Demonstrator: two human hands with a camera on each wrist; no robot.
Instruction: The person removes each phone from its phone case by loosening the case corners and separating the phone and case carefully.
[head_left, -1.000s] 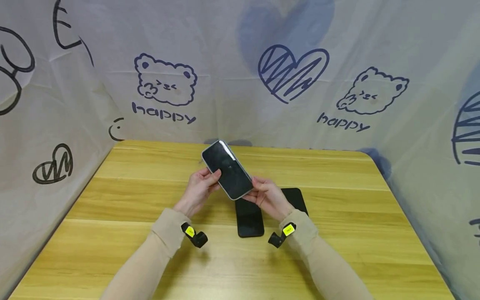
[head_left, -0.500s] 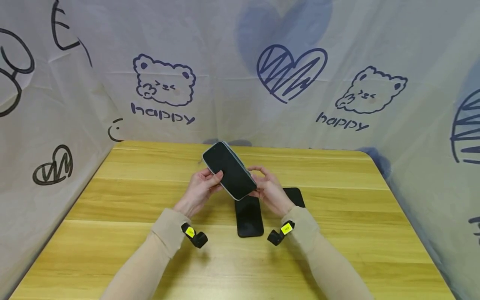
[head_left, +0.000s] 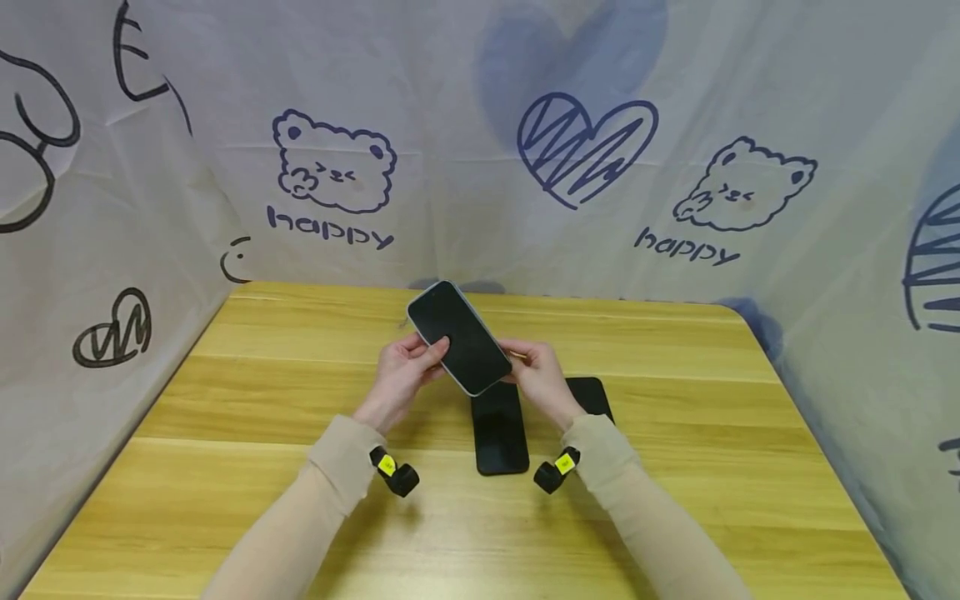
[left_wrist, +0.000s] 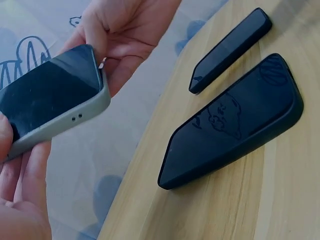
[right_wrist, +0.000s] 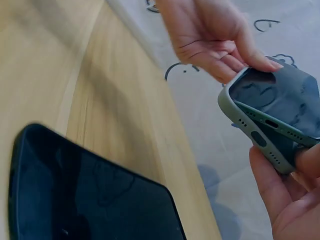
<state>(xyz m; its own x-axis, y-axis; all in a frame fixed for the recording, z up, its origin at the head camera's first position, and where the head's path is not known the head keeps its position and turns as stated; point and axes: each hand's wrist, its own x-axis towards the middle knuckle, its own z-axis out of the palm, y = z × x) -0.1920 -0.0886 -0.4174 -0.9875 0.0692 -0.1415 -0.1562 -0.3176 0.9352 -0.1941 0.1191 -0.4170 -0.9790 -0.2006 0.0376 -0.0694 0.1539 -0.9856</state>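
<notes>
A phone (head_left: 461, 337) with a dark screen is held tilted above the table, in a pale grey-green phone case (right_wrist: 239, 117). In the right wrist view the phone's bottom end stands raised out of the case, leaving a gap at one corner. My left hand (head_left: 401, 371) grips the left long side, thumb on the screen and fingers underneath. At the lower right corner, my right hand (head_left: 542, 379) pinches the case, its thumb (right_wrist: 309, 159) at the gap between phone and case. Exactly how far that thumb reaches in is hidden.
Below the hands, a black phone (head_left: 500, 433) lies face up on the wooden table (head_left: 262, 483). Another dark phone (head_left: 592, 395) lies to its right, partly covered by my right forearm in the head view. A printed white cloth (head_left: 450, 167) hangs behind the table.
My right hand has shifted its fingers at the phone's lower right corner, from holding the edge to working between phone and case. My left hand keeps its grip.
</notes>
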